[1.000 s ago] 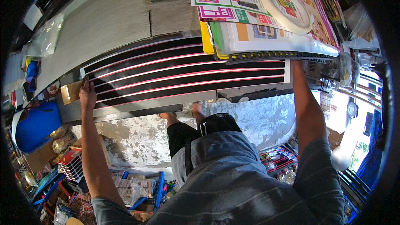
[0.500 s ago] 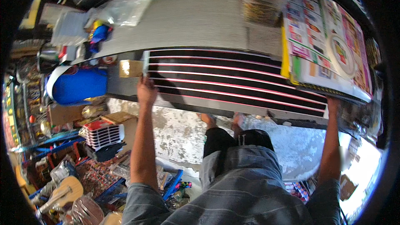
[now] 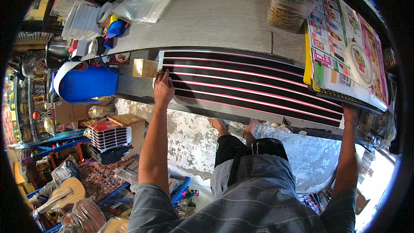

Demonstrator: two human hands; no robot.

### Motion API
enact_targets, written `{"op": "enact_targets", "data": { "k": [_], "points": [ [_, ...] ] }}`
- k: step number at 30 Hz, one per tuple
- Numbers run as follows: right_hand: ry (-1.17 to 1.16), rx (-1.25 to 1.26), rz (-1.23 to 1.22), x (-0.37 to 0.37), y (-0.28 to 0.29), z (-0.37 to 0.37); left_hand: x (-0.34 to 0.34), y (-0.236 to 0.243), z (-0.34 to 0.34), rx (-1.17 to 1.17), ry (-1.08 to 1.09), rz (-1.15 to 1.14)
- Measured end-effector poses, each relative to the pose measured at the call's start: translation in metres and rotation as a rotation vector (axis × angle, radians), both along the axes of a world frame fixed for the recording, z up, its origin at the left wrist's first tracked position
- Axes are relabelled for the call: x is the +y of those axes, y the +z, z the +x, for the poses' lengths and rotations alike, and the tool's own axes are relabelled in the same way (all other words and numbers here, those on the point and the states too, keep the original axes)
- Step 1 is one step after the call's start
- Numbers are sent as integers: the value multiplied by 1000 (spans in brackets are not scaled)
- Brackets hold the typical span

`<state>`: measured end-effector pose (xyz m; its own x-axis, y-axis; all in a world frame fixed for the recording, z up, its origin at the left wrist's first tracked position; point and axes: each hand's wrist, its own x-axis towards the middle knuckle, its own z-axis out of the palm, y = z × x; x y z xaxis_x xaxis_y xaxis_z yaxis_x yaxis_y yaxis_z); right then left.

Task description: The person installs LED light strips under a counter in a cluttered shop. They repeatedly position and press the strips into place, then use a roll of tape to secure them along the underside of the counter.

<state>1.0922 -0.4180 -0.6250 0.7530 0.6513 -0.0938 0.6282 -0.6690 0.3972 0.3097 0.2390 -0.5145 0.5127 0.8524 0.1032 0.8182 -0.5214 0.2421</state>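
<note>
A long sheet with wide black bands and thin white-and-pink lines (image 3: 254,82) lies across the lower counter level in front of me. My left hand (image 3: 164,88) rests on its left end, fingers stretched out over the edge strip, beside a small tan cardboard box (image 3: 145,67). At the sheet's right end is my right hand (image 3: 348,112), close under a stack of printed papers and folders (image 3: 340,39). Its fingers are mostly hidden there, so their grip does not show.
A grey wood-look counter (image 3: 215,21) runs behind the sheet. On it stand clear packs of gold items (image 3: 288,4), and a roll of tape (image 3: 360,64) lies on the papers. A blue bin (image 3: 86,84) is at left. A small guitar (image 3: 64,196) and cluttered racks fill the lower left.
The whole view has shifted, with the scene now slightly further right and sharper. My left hand has moved a little further onto the sheet's end; my right hand stays at the other end.
</note>
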Motion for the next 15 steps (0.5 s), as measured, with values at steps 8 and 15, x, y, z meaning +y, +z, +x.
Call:
{"op": "enact_targets", "data": {
  "k": [8,15],
  "points": [
    [-148,85,103,-5,-5,15,4,-4,-3,19,-15,-20],
    [-89,160,424,-1,-10,24,5,-8,-5,27,-4,-45]
  ]
}}
